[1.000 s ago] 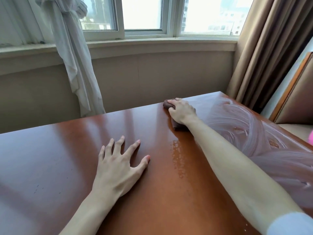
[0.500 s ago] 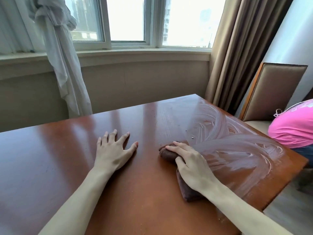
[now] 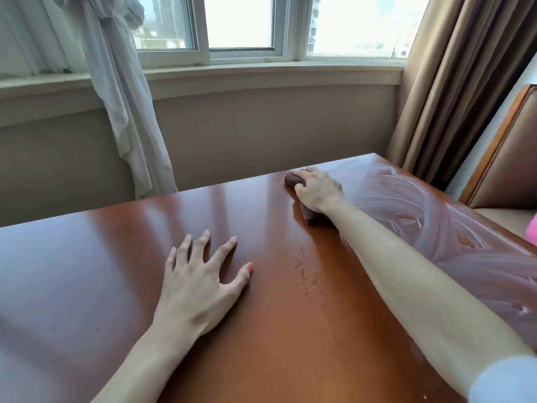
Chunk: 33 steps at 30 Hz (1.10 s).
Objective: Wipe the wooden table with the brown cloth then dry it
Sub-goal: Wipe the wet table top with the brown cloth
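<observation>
Left hand spread flat on wooden table, right hand apparently gripping brown cloth; no legible writing

No readable text, label, brand or number shows anywhere.

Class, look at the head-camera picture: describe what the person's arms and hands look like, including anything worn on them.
Both forearms are bare. The right arm shows the edge of a white sleeve near the elbow. The left hand has pink-tinted fingernails. No rings, watch or gloves show on it or on the right hand.
</observation>
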### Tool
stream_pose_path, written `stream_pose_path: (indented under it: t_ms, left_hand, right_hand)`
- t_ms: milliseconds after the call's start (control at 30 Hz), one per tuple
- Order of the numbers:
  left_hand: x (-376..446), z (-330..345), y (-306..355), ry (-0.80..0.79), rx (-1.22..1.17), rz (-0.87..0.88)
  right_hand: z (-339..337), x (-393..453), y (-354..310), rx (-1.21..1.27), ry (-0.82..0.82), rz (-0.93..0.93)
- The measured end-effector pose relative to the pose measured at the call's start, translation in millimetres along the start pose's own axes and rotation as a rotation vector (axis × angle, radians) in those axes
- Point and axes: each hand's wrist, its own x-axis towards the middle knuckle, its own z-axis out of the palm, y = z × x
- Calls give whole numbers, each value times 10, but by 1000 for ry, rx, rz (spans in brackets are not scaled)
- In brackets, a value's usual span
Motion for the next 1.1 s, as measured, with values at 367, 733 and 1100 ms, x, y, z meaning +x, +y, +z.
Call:
stream_pose_path:
  t_ms: [367, 733, 1100]
  left_hand:
    - [-77, -369, 268, -191, 69, 11]
    - [-1342, -514, 700, -271, 52, 190]
    - [-1476, -463, 650, -312, 130, 196]
  right_hand:
    - [-257, -2152, 36, 33, -80, -106]
    - [-537, -2995, 93, 47, 56, 83]
    - [-559, -3322, 298, 38, 63, -11]
